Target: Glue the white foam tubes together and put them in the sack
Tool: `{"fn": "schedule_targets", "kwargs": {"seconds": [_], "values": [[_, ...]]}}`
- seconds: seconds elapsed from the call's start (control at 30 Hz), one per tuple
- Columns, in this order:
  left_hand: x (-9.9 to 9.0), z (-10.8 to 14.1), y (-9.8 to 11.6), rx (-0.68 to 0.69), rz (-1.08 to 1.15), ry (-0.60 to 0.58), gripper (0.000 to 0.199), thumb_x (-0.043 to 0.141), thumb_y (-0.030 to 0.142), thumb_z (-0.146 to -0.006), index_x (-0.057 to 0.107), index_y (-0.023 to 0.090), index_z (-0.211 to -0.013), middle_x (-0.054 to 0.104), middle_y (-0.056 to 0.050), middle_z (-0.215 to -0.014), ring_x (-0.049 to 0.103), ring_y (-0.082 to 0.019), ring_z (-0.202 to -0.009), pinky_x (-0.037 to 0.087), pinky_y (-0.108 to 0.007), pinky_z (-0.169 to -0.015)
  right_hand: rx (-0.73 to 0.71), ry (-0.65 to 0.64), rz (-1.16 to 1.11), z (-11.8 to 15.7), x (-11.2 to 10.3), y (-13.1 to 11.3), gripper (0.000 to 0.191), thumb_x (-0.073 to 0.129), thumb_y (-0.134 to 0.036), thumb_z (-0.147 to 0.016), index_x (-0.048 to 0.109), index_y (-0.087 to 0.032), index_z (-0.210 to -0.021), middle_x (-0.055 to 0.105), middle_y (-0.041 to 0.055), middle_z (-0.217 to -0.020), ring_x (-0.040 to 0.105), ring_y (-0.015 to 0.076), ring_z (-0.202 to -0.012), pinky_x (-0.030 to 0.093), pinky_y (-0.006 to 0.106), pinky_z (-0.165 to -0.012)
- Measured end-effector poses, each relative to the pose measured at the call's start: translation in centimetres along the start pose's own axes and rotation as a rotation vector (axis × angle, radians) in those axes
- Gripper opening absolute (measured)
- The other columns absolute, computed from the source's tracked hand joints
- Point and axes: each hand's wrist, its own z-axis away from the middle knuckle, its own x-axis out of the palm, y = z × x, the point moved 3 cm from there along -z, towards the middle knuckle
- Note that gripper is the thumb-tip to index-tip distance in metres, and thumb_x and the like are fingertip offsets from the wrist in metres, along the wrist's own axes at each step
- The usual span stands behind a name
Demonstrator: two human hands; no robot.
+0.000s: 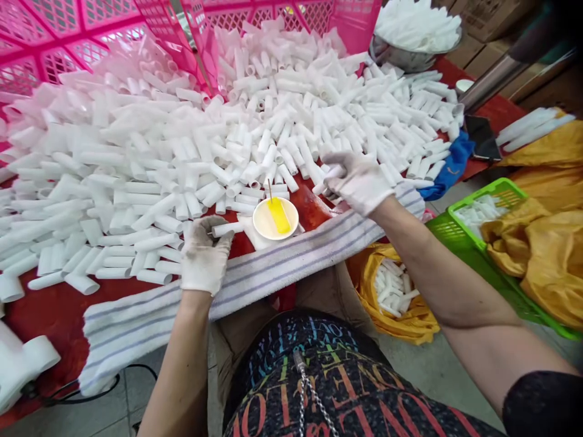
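Our left hand (203, 258) grips a short white tube (226, 229) at the desk's near edge, its long axis pointing right toward the yellow dish (275, 218); our right hand (359, 180) pinches another tube (328, 177) beyond it.

Small workshop or piecework assembly spot, not a home. A red tabletop (54, 312) is heaped with hundreds of identical short white plastic tubes (255, 121) across the upper half of the frame. Pink plastic crates (68, 36) stand at upper left behind the heap. A metal bowl (401, 57) full of more tubes sits at upper right. A green basket (496, 194) and yellow sacks (542, 255) holding tubes are at right on a bare concrete floor (423, 370). Cardboard boxes (492, 18) are stacked in the top right corner. A striped towel (282, 267) pads the tabletop edge.
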Motion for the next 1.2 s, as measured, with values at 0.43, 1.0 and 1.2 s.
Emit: {"fn": "schedule_targets", "kwargs": {"seconds": [0.43, 1.0, 1.2], "values": [[1.7, 1.0, 0.4, 0.089, -0.306, -0.094, 0.031, 0.063, 0.028, -0.085, 0.068, 0.021, -0.114, 0.069, -0.007, -0.11, 0.065, -0.02, -0.1, 0.05, -0.033, -0.095, -0.111, -0.073, -0.101, 0.5, 6.3, 3.4, 0.036, 0.069, -0.042, -0.079, 0.071, -0.014, -0.102, 0.067, 0.0042, -0.077, 0.061, 0.0118, -0.063, 0.052, 0.025, -0.06], [1.4, 1.0, 2.1, -0.088, -0.136, -0.077, 0.029, 0.063, 0.03, -0.084, 0.066, 0.019, -0.111, 0.071, -0.005, -0.106, 0.067, -0.017, -0.094, 0.053, -0.029, -0.09, -0.464, -0.085, 0.157, 2.1, 6.0, 4.9, 0.037, 0.067, -0.038, -0.085, 0.065, -0.019, -0.116, 0.069, 0.0062, -0.099, 0.067, 0.017, -0.084, 0.058, 0.028, -0.075], [1.2, 1.2, 2.9, -0.113, -0.055, -0.091, 0.028, 0.063, 0.033, -0.083, 0.065, 0.019, -0.108, 0.071, -0.003, -0.103, 0.067, -0.016, -0.093, 0.053, -0.027, -0.088, -0.579, -0.068, 0.075, 2.9, 6.5, 5.2, 0.019, 0.067, -0.034, -0.084, 0.069, -0.019, -0.094, 0.066, 0.0051, -0.085, 0.066, 0.0181, -0.077, 0.058, 0.033, -0.072]]}}
